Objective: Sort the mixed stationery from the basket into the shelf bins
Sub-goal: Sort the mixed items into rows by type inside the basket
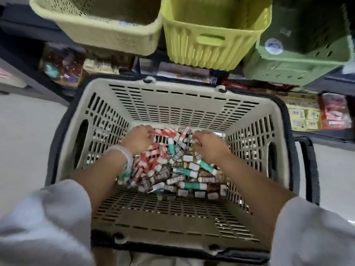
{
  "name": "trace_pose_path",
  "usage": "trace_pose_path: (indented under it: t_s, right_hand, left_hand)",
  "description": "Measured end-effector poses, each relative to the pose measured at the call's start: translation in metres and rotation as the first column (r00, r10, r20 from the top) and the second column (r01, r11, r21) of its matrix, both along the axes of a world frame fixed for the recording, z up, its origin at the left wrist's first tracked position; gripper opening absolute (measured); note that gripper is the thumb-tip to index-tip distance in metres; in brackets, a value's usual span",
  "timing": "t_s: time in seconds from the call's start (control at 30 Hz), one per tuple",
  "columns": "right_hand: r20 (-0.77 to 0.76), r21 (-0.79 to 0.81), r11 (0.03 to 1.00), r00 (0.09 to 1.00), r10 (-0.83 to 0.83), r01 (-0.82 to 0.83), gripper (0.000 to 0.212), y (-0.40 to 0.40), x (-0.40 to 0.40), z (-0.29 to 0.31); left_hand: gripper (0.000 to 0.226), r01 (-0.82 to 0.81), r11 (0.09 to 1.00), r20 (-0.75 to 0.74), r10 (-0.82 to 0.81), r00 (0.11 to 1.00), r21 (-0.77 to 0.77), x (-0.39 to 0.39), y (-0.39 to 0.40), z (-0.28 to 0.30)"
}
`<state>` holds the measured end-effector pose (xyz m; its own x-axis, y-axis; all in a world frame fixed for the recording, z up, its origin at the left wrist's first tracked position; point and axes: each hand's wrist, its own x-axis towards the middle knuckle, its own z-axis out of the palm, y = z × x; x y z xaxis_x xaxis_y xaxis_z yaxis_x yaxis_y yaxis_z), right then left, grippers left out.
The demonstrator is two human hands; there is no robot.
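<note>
Basket (180, 104) full of small stationery packs (172, 169), both hands curled among them, grip unclear.

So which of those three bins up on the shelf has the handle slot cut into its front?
The middle bin, the bright yellow-green ribbed one. The pale bin to its left and the darker green bin to its right show only small perforations.

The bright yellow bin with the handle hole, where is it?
In the head view the bright yellow bin sits at top centre on the shelf, between the pale perforated bin and the green bin, above the basket's far rim.
</note>
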<state>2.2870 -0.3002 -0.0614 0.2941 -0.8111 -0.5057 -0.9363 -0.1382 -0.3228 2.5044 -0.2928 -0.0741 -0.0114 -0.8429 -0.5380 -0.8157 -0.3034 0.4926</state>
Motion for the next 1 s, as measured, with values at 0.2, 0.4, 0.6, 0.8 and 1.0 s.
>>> trace_pose_path:
  t_s: [0.2,0.4,0.6,0.8,1.0]
  right_hand:
    - [-0.176,-0.053,0.982,0.97,0.168,-0.18,0.025,-0.006,0.022,-0.053]
    - [-0.202,-0.044,0.916,0.902,0.383,-0.399,0.024,0.002,0.027,-0.036]
    - [-0.222,-0.016,0.907,0.886,0.407,-0.42,0.037,0.05,0.013,0.003]
    - [-0.182,0.009,0.896,0.88,0.439,-0.445,0.035,0.068,0.004,0.018]
    - [-0.072,-0.043,0.903,0.903,0.423,-0.427,0.039,0.024,0.031,0.006]
  left_hand:
    - [0.032,0.244,0.959,0.029,-0.25,0.968,0.141,0.018,-0.009,-0.028]
    - [0.035,0.495,0.861,0.304,-0.506,0.807,0.118,0.014,-0.004,0.001]
    - [0.036,0.573,0.82,0.31,-0.547,0.777,0.011,0.0,0.034,0.045]
    - [0.038,0.566,0.818,0.272,-0.571,0.774,0.105,0.006,0.06,0.057]
    - [0.041,0.459,0.875,0.352,-0.484,0.802,0.156,0.026,0.039,0.04]
